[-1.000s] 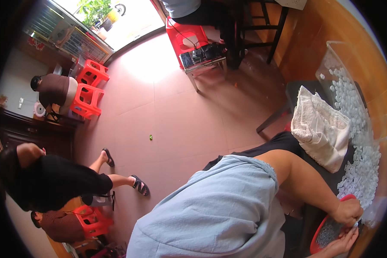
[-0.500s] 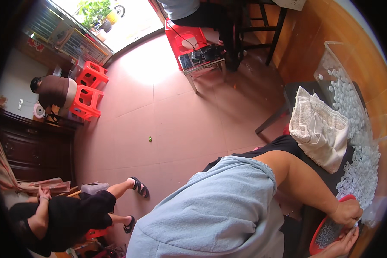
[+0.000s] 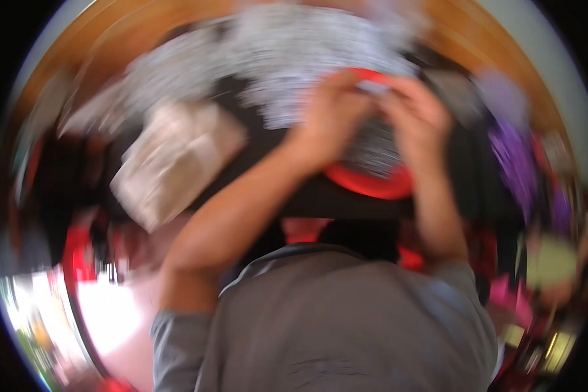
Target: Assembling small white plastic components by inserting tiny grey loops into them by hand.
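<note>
The picture is smeared by motion. Above a red bowl [image 3: 372,188], my left hand [image 3: 333,111] and my right hand [image 3: 417,114] meet, fingertips pinched round a small whitish piece [image 3: 372,87] whose exact kind is too blurred to make out. Many thin grey metal-looking bits [image 3: 375,150] lie inside the bowl. Just left of my left hand and behind the bowl, a heap of small pale, clear-looking pieces [image 3: 277,91] spreads over the dark table [image 3: 242,163].
A folded cream towel [image 3: 173,157] lies on the table to the left. More pale pieces [image 3: 170,72] stretch toward the far left. Something purple [image 3: 516,150] is at the right edge. An orange-brown wall [image 3: 464,32] stands behind the table.
My view has swung from the room, floor and other people round to the table. The hands and red bowl moved from the lower right corner to the upper middle; both hands stay together.
</note>
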`<action>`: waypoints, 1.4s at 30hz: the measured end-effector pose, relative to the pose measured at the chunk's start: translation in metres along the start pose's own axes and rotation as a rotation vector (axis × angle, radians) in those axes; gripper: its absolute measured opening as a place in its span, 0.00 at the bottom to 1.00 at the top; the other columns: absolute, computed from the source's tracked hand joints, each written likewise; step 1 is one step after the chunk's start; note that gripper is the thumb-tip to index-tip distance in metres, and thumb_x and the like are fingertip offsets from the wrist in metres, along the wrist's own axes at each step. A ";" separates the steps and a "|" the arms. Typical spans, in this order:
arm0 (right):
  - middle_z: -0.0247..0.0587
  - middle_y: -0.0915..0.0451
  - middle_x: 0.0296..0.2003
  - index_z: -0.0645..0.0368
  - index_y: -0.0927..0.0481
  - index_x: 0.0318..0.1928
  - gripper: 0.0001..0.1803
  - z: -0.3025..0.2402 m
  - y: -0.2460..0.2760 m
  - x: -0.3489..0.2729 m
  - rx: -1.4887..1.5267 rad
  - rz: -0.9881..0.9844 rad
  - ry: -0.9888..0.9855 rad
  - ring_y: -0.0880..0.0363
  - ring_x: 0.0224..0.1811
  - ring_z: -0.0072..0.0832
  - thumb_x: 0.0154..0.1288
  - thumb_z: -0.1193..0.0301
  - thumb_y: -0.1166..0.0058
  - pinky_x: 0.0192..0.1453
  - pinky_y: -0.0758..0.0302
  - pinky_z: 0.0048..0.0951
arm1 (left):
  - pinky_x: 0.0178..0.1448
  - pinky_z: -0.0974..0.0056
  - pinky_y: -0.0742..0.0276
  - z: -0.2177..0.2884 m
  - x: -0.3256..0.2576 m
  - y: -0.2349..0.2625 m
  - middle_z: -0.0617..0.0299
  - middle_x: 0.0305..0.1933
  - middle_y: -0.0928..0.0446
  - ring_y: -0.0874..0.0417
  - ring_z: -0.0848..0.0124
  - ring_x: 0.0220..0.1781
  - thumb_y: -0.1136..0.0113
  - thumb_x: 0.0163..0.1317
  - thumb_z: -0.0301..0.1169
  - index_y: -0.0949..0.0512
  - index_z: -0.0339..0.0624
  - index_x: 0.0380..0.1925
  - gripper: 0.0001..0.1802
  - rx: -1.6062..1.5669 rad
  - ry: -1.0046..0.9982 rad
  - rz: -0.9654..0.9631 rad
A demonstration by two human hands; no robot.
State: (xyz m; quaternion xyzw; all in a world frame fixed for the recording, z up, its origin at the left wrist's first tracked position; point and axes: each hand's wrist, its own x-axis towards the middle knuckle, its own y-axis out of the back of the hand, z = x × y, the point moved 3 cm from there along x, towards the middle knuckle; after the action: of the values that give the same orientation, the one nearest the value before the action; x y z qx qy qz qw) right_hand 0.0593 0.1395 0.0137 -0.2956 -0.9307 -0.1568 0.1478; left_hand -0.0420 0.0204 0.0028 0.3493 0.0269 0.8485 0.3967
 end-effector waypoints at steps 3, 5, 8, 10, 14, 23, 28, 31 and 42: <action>0.31 0.19 0.29 0.64 0.18 0.38 0.04 -0.001 0.001 0.006 -0.102 -0.006 0.241 0.24 0.31 0.15 0.63 0.78 0.43 0.34 0.27 0.20 | 0.32 0.70 0.32 0.005 -0.004 -0.006 0.64 0.27 0.25 0.28 0.77 0.28 0.47 0.62 0.28 0.22 0.35 0.36 0.08 -0.235 0.275 0.171; 0.37 0.19 0.27 0.63 0.19 0.35 0.03 -0.005 0.013 0.000 -0.166 0.045 0.351 0.20 0.29 0.22 0.60 0.77 0.40 0.33 0.26 0.24 | 0.30 0.73 0.33 0.009 -0.004 -0.017 0.64 0.25 0.25 0.29 0.79 0.25 0.47 0.64 0.25 0.22 0.34 0.37 0.06 -0.334 0.232 0.195; 0.44 0.19 0.27 0.61 0.20 0.33 0.04 -0.016 0.019 -0.011 -0.230 0.145 0.527 0.19 0.29 0.38 0.58 0.75 0.40 0.33 0.25 0.34 | 0.29 0.73 0.33 0.019 -0.008 -0.022 0.63 0.24 0.26 0.29 0.77 0.24 0.48 0.65 0.23 0.23 0.33 0.36 0.06 -0.342 0.156 0.212; 0.44 0.19 0.26 0.60 0.20 0.32 0.05 -0.012 0.013 -0.012 -0.230 0.157 0.517 0.19 0.29 0.42 0.56 0.73 0.40 0.33 0.25 0.39 | 0.29 0.72 0.32 0.004 -0.012 -0.014 0.62 0.24 0.25 0.28 0.77 0.24 0.49 0.65 0.24 0.23 0.33 0.37 0.06 -0.273 0.148 0.206; 0.42 0.19 0.25 0.58 0.21 0.29 0.04 -0.012 0.008 -0.011 -0.227 0.153 0.502 0.19 0.29 0.42 0.55 0.72 0.41 0.33 0.25 0.40 | 0.29 0.72 0.33 0.002 -0.015 -0.011 0.60 0.24 0.24 0.29 0.76 0.23 0.50 0.68 0.27 0.24 0.34 0.39 0.08 -0.266 0.106 0.194; 0.39 0.19 0.25 0.57 0.21 0.28 0.04 -0.004 -0.003 -0.004 -0.299 0.213 0.572 0.19 0.28 0.41 0.54 0.72 0.39 0.32 0.24 0.40 | 0.30 0.73 0.34 -0.003 -0.011 -0.002 0.60 0.25 0.26 0.30 0.76 0.24 0.51 0.69 0.30 0.25 0.32 0.40 0.11 -0.242 0.132 0.210; 0.37 0.19 0.27 0.56 0.21 0.29 0.04 0.001 -0.002 -0.002 -0.293 0.212 0.611 0.18 0.30 0.39 0.54 0.72 0.39 0.33 0.24 0.38 | 0.30 0.73 0.35 -0.003 -0.010 -0.005 0.61 0.25 0.26 0.30 0.77 0.24 0.51 0.69 0.30 0.25 0.32 0.40 0.10 -0.225 0.137 0.202; 0.37 0.19 0.27 0.56 0.21 0.29 0.04 -0.002 -0.001 -0.003 -0.298 0.204 0.631 0.18 0.30 0.40 0.54 0.72 0.39 0.33 0.24 0.38 | 0.30 0.73 0.35 -0.001 -0.010 -0.004 0.62 0.25 0.26 0.31 0.78 0.24 0.50 0.70 0.30 0.25 0.32 0.40 0.10 -0.214 0.133 0.197; 0.41 0.18 0.26 0.57 0.20 0.28 0.02 -0.003 0.001 -0.004 -0.233 0.221 0.590 0.17 0.30 0.41 0.52 0.74 0.40 0.35 0.22 0.38 | 0.28 0.74 0.37 -0.003 -0.011 -0.009 0.65 0.24 0.28 0.33 0.79 0.23 0.50 0.70 0.31 0.24 0.34 0.39 0.11 -0.209 0.153 0.217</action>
State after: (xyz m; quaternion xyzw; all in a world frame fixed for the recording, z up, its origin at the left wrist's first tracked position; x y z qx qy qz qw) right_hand 0.0635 0.1376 0.0149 -0.3514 -0.7859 -0.3241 0.3923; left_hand -0.0334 0.0195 -0.0085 0.2415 -0.0693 0.9086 0.3336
